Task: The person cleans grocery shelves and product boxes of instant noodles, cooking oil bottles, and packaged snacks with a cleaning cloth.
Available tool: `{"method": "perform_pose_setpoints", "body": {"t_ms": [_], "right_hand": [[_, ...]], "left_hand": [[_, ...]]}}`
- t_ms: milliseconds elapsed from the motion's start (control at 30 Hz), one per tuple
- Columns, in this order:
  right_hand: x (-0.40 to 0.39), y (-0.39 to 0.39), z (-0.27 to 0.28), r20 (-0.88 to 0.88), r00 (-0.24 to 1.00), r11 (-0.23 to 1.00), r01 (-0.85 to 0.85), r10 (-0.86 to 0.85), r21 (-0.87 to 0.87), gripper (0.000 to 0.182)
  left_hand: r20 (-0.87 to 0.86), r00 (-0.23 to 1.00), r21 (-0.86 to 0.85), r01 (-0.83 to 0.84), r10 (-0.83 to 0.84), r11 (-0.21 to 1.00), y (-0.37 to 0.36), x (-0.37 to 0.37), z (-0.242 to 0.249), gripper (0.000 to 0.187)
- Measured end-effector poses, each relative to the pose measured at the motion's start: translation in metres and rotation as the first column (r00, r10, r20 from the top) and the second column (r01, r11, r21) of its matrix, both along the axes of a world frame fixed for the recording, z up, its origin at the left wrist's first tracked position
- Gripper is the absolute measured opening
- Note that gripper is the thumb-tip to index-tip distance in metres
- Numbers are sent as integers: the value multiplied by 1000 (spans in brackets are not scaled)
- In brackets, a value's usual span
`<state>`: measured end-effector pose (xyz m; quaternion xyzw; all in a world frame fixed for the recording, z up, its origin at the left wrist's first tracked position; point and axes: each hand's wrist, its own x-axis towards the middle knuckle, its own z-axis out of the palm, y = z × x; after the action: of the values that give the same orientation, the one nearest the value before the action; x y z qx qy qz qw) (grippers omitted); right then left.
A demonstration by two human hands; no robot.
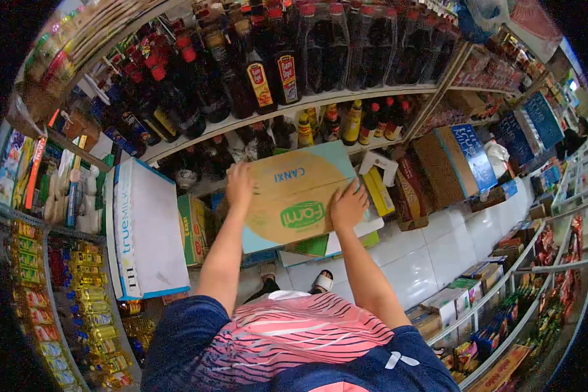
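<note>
A brown and light-blue Fami Canxi milk carton (287,179) lies slightly tilted in front of me, its printed face up. Along its left edge my left hand (240,187) grips it, fingers bent over the border. My right hand (349,206) presses on the right side of the same carton, its fingers reaching toward the far right corner. Beneath the carton, a white and green box (362,235) sticks out on the right. What supports the carton's far side is hidden.
Shelves of dark sauce bottles (268,78) rise ahead. A white TH true milk carton (147,228) stands at left, next to a green and yellow box (194,228). Blue and brown cartons (460,160) are at right. Goods racks (522,287) border the tiled floor (408,258).
</note>
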<state>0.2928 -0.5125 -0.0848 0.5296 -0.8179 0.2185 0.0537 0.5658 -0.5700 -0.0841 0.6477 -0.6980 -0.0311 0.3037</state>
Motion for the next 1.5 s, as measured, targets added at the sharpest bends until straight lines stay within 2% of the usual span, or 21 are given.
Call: {"method": "perform_pose_setpoints", "body": {"t_ms": [67,167,233,267,300,367,567,667,833,933,1000,1033,1067,1100,1167,1233,1267,1300,1333,1467,1500], "right_hand": [[1,-5,1,7,1000,1000,11,-11,-19,51],[-1,1,1,36,999,1000,17,-17,0,51],[-2,-1,3,59,998,999,3,-1,-36,51],[-4,-1,0,63,998,999,13,-11,-32,51],[-5,-1,-2,58,998,999,1,2,-53,51],[-2,-4,-3,54,999,996,10,-6,-85,51],[-6,-1,2,102,993,996,-57,64,-71,56],[-2,5,13,94,993,996,-79,74,51,54],[-4,3,8,100,992,994,-79,70,81,58],[-4,5,12,126,988,990,-98,85,98,57],[-6,6,14,130,986,986,-117,102,118,57],[-7,6,11,121,987,990,-116,105,84,56],[-7,7,8,112,987,991,-119,112,54,56],[-7,7,4,109,985,989,-139,132,58,56],[-4,9,12,38,990,990,-138,138,-6,53],[-2,14,10,-62,971,972,-225,230,73,49],[-1,13,4,-177,815,830,-558,552,20,48],[1,9,-1,-300,543,571,-821,784,8,47],[13,8,2,-169,482,507,-846,860,165,49],[61,14,15,-14,491,487,-858,871,163,53],[77,15,19,-25,572,567,-807,820,167,54]], "left_hand": [[201,967,-130,-132,157,983,5,5,5,42],[305,952,-19,-9,14,1000,-3,-40,14,41],[-17,975,364,212,-221,907,-30,-93,5,41],[141,938,184,290,-317,939,-34,-126,-15,41],[80,882,192,444,-465,875,-40,-155,-22,44],[40,843,190,520,-536,833,-39,-213,3,43],[62,867,208,473,-495,856,-61,-231,8,41],[12,971,199,233,-240,952,-58,-183,6,42],[109,994,-19,0,2,1000,-13,-64,14,40],[175,969,15,-181,175,983,27,-11,10,41],[-6,943,55,-333,334,941,52,4,11,41],[-8,938,58,-345,346,937,62,6,10,41],[-411,816,253,-326,406,911,74,7,7,41],[-718,518,409,-225,464,884,84,9,5,42],[-642,525,480,-292,558,827,99,10,-6,44],[-715,483,476,-194,506,858,113,9,-16,47],[-703,482,490,-207,524,847,118,5,-8,49],[-707,468,491,-214,530,844,121,1,0,49],[-710,482,485,-195,513,853,121,0,5,50],[-660,498,541,-204,562,816,103,5,2,57],[-660,483,549,-212,575,809,93,12,-13,57]]}}
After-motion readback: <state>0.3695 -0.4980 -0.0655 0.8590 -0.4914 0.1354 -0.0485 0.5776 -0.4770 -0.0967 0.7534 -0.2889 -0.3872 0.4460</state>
